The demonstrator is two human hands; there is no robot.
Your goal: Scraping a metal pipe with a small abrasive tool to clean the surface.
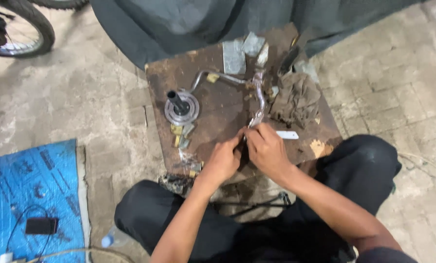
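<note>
From my remote seat I see both hands meet at the near edge of a rusty brown bench (218, 104). The right hand (268, 152) has its grip pinched on the near end of a bent metal tube (259, 95), which runs away from the fingers toward the far side, then turns left to a round metal disc (182, 109) with a dark upright stub. The left hand (223, 160) sits just beside it, fingers curled at the same tube end; whether its grip is clamped I cannot tell. A crumpled rag (296, 97) lies right of the tube, a blue sheet (30, 190) on the floor far left.
</note>
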